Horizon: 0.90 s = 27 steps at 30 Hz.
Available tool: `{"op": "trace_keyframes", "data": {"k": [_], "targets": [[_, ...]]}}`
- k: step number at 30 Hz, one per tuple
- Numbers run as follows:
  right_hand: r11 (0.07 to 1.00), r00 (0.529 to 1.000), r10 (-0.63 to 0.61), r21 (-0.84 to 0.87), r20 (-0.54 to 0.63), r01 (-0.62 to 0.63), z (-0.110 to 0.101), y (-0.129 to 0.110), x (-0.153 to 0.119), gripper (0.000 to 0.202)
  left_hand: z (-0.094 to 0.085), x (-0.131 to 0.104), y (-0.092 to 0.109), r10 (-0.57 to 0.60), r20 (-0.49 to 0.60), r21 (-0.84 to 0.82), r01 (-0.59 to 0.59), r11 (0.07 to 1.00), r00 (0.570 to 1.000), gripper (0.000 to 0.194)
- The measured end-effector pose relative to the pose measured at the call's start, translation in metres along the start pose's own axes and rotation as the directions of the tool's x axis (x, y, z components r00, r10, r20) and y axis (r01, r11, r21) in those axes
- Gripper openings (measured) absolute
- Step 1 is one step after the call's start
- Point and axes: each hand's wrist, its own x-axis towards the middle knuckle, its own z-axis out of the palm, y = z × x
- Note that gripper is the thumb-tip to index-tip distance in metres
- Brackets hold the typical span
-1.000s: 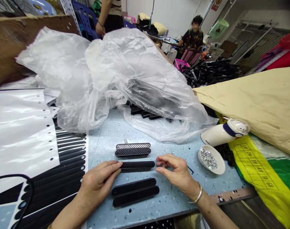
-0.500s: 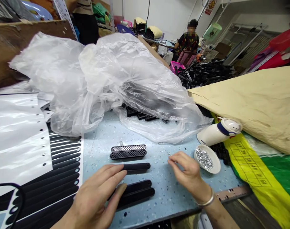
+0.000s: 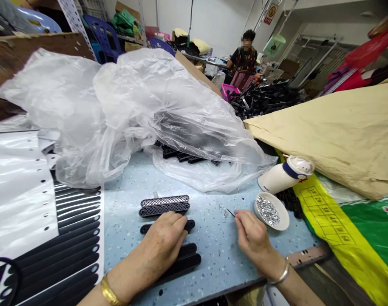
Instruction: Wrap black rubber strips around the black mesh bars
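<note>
My left hand (image 3: 165,238) is curled over a single black plastic bar (image 3: 145,229) on the blue speckled table, fingers closed on it near its right end. Just behind lie two lattice-faced black bars (image 3: 164,204) side by side. Two more black bars (image 3: 194,259) lie in front, partly hidden under my left hand and forearm. My right hand (image 3: 253,231) pinches a thin dark pin-like piece (image 3: 231,213) that points left above the table. Close to its knuckles stands a white bowl (image 3: 285,219) with many small silvery metal pieces (image 3: 267,210).
A crumpled clear plastic bag (image 3: 181,93) covers more black bars at the back. A white bottle (image 3: 273,180) leans behind the bowl. Black strips on a white sheet (image 3: 72,229) lie left. Brown paper (image 3: 334,131) and a yellow bag (image 3: 327,216) are right. A person (image 3: 244,57) sits far back.
My left hand has turned and closed over the single bar, moving off the front pair. The thin dark piece now shows in my right fingers. The view has shifted slightly.
</note>
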Motion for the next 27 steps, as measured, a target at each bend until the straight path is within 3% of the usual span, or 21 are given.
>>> {"op": "trace_keyframes", "data": {"k": [4, 8, 14, 22, 27], "targets": [[0.935, 0.975, 0.017, 0.343, 0.220, -0.094, -0.006, -0.036, 0.017, 0.017, 0.007, -0.004, -0.006, -0.025, 0.018, -0.032, 0.025, 0.999, 1.000, 0.016], [0.875, 0.955, -0.034, 0.471, 0.295, -0.114, -0.008, -0.057, 0.032, 0.017, 0.008, -0.006, -0.005, -0.035, 0.018, -0.062, 0.036, 0.997, 0.999, 0.017], [0.883, 0.951, -0.066, 0.461, 0.303, -0.086, -0.007, -0.061, 0.042, 0.018, 0.009, -0.006, -0.005, -0.003, -0.034, -0.088, 0.000, 0.996, 0.999, 0.018], [0.904, 0.917, -0.128, 0.425, 0.377, -0.048, -0.006, -0.062, 0.050, 0.019, 0.011, -0.011, -0.008, -0.045, 0.077, -0.117, 0.054, 0.992, 0.996, 0.019], [0.907, 0.898, -0.151, 0.420, 0.413, -0.041, -0.007, -0.061, 0.054, 0.020, 0.010, -0.011, -0.006, -0.061, 0.090, -0.117, 0.071, 0.991, 0.994, 0.019]]}}
